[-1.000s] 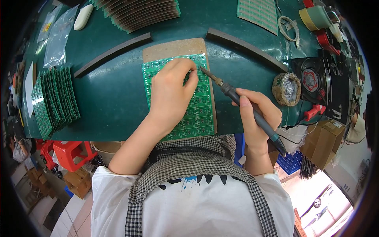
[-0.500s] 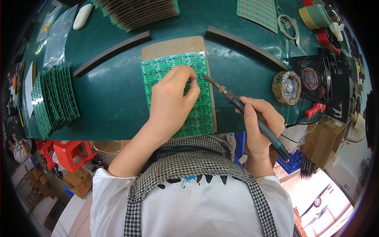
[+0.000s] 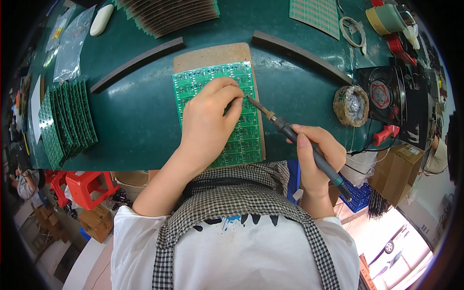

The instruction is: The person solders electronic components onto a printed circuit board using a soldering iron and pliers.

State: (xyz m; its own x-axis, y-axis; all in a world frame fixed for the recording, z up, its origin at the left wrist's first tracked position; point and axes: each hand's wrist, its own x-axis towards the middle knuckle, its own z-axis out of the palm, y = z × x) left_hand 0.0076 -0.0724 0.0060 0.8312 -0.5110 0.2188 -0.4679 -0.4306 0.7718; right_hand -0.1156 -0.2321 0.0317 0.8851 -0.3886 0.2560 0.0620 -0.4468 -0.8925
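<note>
A green panel of small circuit boards (image 3: 248, 130) lies on a brown backing board (image 3: 212, 56) right in front of me. Over its middle, my left hand (image 3: 211, 113) has thumb and forefinger pinched together; whatever they hold is too small to make out. My right hand (image 3: 319, 154) grips a soldering iron (image 3: 290, 130) by its dark handle, like a pen. The iron's tip meets the panel, or hovers just over it, close by my left fingertips. My left hand hides the panel's middle left part.
Dark bars (image 3: 140, 63) slant across the green table on both sides. Stacked circuit panels (image 3: 67, 123) stand at the left, more (image 3: 169, 14) at the back. To the right are a round foil-lined holder (image 3: 351, 106), a fan (image 3: 381, 94) and a red tool (image 3: 385, 135).
The iron's tip and my right hand have shifted slightly left and a little down the panel. My left fingers have moved slightly, still pinched.
</note>
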